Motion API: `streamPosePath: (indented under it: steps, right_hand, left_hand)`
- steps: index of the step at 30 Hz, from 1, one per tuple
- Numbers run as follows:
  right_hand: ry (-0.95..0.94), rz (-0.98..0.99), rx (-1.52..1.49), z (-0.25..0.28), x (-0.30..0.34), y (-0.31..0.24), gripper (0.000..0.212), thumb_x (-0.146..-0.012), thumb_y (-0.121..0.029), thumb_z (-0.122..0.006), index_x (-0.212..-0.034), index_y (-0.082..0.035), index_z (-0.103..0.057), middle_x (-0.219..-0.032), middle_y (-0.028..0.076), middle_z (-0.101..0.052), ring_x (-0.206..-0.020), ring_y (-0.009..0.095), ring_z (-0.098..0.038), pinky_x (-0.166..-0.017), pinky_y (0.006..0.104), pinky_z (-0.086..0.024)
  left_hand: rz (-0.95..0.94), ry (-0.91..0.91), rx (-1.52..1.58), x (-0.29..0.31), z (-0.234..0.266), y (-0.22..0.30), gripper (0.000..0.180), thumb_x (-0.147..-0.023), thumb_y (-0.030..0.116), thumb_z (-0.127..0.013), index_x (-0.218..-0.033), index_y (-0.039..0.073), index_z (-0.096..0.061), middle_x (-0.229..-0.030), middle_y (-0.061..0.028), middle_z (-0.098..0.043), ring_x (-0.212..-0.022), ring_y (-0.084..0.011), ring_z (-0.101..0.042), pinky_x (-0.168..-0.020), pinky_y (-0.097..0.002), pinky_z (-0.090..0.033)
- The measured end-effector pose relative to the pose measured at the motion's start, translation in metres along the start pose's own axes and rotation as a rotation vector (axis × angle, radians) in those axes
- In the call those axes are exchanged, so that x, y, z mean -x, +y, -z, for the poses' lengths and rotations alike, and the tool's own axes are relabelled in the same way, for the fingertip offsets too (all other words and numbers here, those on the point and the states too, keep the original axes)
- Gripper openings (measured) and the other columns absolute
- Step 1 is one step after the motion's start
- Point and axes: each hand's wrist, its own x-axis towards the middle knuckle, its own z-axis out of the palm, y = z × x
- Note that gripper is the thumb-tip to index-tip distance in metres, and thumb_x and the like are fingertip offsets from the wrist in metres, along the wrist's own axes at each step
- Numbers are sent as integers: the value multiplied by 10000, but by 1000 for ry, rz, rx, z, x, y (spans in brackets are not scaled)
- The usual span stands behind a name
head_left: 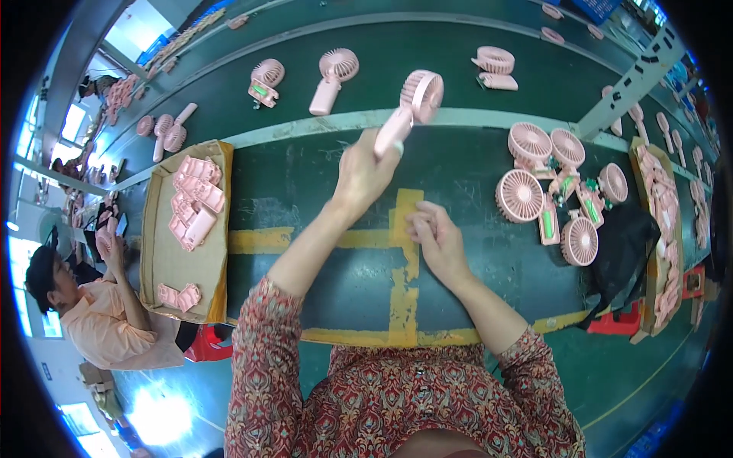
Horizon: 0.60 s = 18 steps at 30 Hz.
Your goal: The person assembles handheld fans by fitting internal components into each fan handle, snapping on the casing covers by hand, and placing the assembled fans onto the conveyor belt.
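Left hand (365,169) grips fan (411,111) near rail (305,128); right hand (439,240) empty, loosely curled. Held fan looks closed up; open fans (521,196) at right, green cells (547,225) exposed, seem left to do.

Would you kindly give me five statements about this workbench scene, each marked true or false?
1. The left hand holds a pink handheld fan. True.
2. The right hand holds a fan too. False: no fan shows in it.
3. The cardboard tray on the left holds pink casing shells. True.
4. The cluster of opened fans lies beside that tray. False: it lies right of the right hand.
5. The left sleeve is patterned. True.
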Motion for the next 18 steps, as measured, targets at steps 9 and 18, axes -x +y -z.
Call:
streamPosePath:
  steps: [9, 18]
  right_hand:
    - [-36, -39, -12, -8, -1, -12, 197, -937, -78, -459, -1101, 14, -515, -909, 115, -637, -800, 145, -628, -717, 256, -521]
    - [-20, 8, 50, -7, -3, -12, 170, -912, -33, -475, -1070, 13, -518, -854, 119, -646, -778, 167, -645, -697, 276, -534]
  left_hand:
    - [-17, 54, -565, -134, -52, -61, 427, -788, 261, -610, -1130, 30, -502, -1017, -215, -537, -1009, -348, -535, -796, -454, -485]
    - [425, 373, -840, -175, 56, -144, 740, -709, 448, -702, -1274, 76, -400, -1300, -221, -395, -1209, -390, -372, -909, -534, -401]
